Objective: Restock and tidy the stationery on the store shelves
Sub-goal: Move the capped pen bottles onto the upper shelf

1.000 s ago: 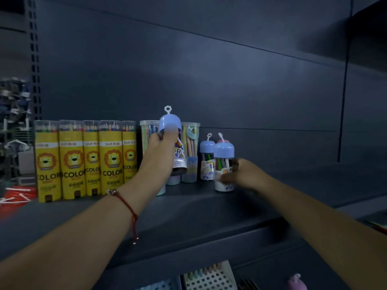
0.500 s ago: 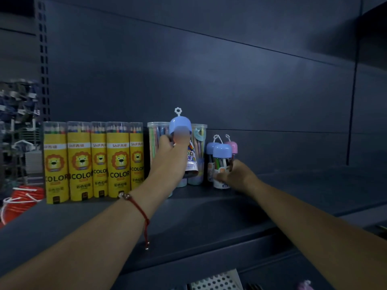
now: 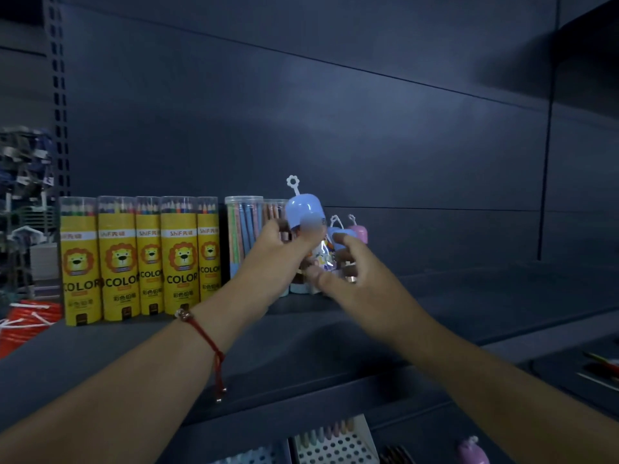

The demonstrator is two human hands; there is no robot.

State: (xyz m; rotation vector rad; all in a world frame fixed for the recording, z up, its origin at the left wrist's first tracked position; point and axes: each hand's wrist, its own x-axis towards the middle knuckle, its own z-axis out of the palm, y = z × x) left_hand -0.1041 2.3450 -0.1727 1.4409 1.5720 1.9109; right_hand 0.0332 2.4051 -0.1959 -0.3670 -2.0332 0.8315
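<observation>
My left hand [image 3: 284, 251] grips a tall tube with a light-blue domed cap [image 3: 304, 209] and a loop on top, held just above the dark shelf [image 3: 335, 333]. My right hand [image 3: 350, 274] is blurred, its fingers spread beside the tube's printed lower body; I cannot tell whether they touch it. Behind my right hand stand a short blue-capped tube [image 3: 339, 233] and a pink-capped tube [image 3: 359, 231]. Clear tubes of pastel pencils [image 3: 243, 236] stand just left of my left hand.
Several yellow lion-print colour-pencil tubes [image 3: 120, 259] line the shelf's left part. A red item with white straps [image 3: 23, 326] lies at the far left. Below the shelf sit a perforated pencil tray [image 3: 335, 443] and a pink-capped item [image 3: 472, 450]. Loose pencils [image 3: 603, 366] lie at the right.
My right hand has let go of the short blue-capped tube and drawn back toward the tall tube. My left hand keeps holding the tall tube.
</observation>
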